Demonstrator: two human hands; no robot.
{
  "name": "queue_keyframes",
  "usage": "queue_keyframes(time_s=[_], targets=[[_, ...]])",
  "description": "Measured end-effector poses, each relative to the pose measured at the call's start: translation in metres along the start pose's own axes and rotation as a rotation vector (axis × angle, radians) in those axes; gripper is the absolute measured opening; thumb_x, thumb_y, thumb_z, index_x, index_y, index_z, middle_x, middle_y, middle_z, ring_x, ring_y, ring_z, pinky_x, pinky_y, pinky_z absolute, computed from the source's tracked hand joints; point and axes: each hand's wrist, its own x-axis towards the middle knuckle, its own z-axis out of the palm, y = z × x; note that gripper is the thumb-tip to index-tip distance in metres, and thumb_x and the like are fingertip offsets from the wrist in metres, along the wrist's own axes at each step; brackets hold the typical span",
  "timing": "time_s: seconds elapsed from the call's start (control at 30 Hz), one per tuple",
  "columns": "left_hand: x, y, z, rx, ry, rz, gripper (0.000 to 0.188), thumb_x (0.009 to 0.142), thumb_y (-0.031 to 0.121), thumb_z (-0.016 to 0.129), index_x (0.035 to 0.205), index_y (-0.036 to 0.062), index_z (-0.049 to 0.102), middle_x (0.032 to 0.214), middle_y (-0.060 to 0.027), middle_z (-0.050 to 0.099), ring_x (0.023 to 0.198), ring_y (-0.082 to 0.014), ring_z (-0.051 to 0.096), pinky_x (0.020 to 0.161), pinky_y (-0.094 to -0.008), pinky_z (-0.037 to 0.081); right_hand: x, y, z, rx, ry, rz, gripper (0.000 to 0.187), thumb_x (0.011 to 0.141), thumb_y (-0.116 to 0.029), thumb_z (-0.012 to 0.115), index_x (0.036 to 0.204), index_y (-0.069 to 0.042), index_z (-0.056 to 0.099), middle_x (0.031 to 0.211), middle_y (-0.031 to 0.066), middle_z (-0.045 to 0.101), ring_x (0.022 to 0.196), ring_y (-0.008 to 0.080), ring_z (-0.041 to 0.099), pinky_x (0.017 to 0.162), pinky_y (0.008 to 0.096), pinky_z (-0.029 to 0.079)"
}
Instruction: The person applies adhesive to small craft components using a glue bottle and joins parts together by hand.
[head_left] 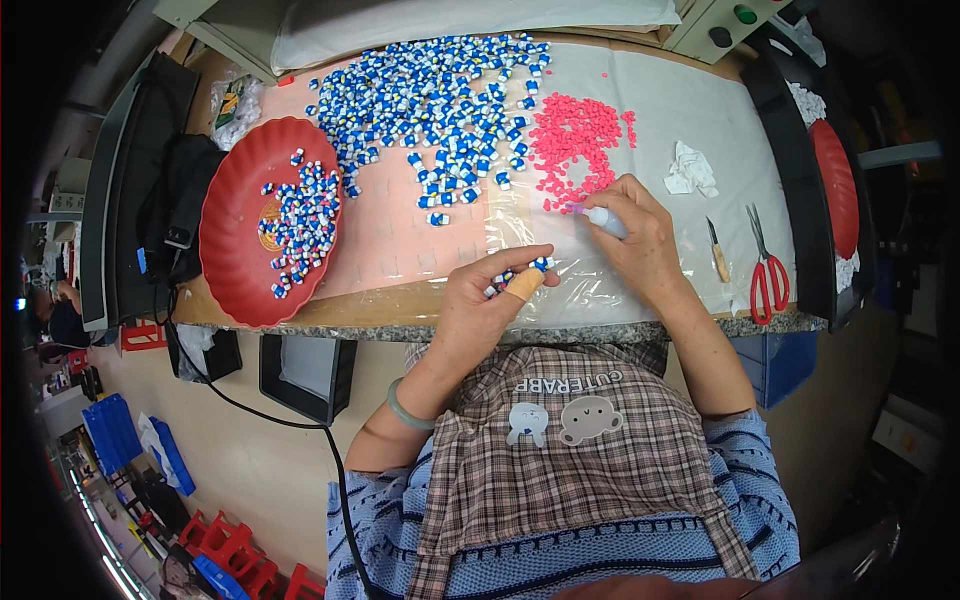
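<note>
My left hand (pixel 478 305) is closed around several small blue-and-white pieces (pixel 541 264), held between fingers and thumb. An orange finger cot (pixel 524 284) covers the thumb. In my right hand (pixel 645 245) is a small, pale squeeze bottle (pixel 608 222), tilted so that its purple tip points left. That tip is at the lower edge of a scatter of small pink pieces (pixel 575 130). Beyond my left hand spreads a large heap of blue-and-white pieces (pixel 420 105), some with yellow parts.
At the left, a red scalloped bowl (pixel 228 205) holds more blue-and-white pieces. Crumpled white tissue (pixel 690 168), a wooden-handled pointed tool (pixel 718 255) and red-handled scissors (pixel 768 283) lie at the right. Black trays (pixel 805 200) flank the table. A black cable (pixel 255 408) hangs at the left.
</note>
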Motion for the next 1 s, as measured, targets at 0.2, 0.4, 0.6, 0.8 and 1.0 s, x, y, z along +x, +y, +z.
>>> queue_keyframes(time_s=[0.2,0.4,0.6,0.8,1.0], targets=[[-0.001,0.001,-0.002,0.007,-0.006,-0.006,0.028,0.091,0.008,0.059,0.118,0.0079,0.066,0.091,-0.0012,0.071,0.059,0.0015,0.041,0.050,-0.0147,0.033,0.007,0.004,0.002,-0.091,-0.085,-0.030,0.022,0.072,0.002,0.071,0.092,-0.005,0.067,0.085,0.0086,0.059,0.077,0.0240,0.063,0.067,0.0325,0.050],[0.000,-0.001,-0.003,0.029,0.002,0.012,0.029,0.090,0.008,0.059,0.119,0.0084,0.066,0.091,-0.0008,0.071,0.059,0.0017,0.040,0.050,-0.0143,0.032,0.013,0.012,0.001,-0.142,-0.109,-0.096,0.030,0.066,0.000,0.072,0.095,-0.006,0.065,0.094,0.0098,0.059,0.080,0.0290,0.063,0.069,0.0383,0.053],[0.003,-0.007,-0.001,0.090,0.033,0.209,0.029,0.091,0.003,0.057,0.118,0.0048,0.066,0.095,-0.0044,0.071,0.074,-0.0063,0.057,0.068,-0.0212,0.046,0.010,0.002,-0.009,0.303,-0.150,0.115,0.011,0.082,-0.006,0.069,0.092,-0.001,0.066,0.084,0.0007,0.061,0.071,0.0109,0.058,0.059,0.0256,0.045],[0.003,0.003,0.005,0.321,0.057,0.338,0.026,0.088,0.003,0.060,0.114,0.0012,0.065,0.093,-0.0141,0.069,0.082,-0.0212,0.067,0.072,-0.0301,0.051,-0.006,-0.032,-0.016,0.801,-0.394,0.544,0.007,0.087,-0.010,0.068,0.092,-0.006,0.067,0.079,-0.0061,0.062,0.064,-0.0008,0.048,0.056,0.0156,0.037],[0.003,-0.001,0.009,0.426,0.087,0.405,0.029,0.086,0.000,0.063,0.115,0.0019,0.064,0.095,-0.0164,0.066,0.081,-0.0279,0.066,0.069,-0.0327,0.052,-0.013,-0.033,-0.008,0.816,-0.384,0.556,0.011,0.087,-0.008,0.068,0.096,-0.002,0.066,0.085,-0.0025,0.064,0.074,0.0014,0.054,0.064,0.0168,0.044]])
